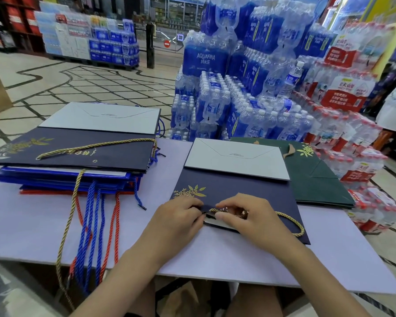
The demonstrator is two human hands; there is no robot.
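A flat navy paper gift bag (240,191) with gold leaf print lies on the pale lilac table (215,255), its white folded base turned up at the far end. My left hand (176,216) pinches the bag's near top edge. My right hand (245,213) pinches the gold rope handle (293,223) at that same edge, right beside the left fingertips. The rope loops out to the right along the bag's near edge.
A stack of flat navy, blue and red bags (78,161) sits at left, with gold, blue and red rope handles hanging over the table's near edge. Flat dark green bags (318,179) lie at right. Shrink-wrapped packs of water bottles (238,88) are piled behind the table.
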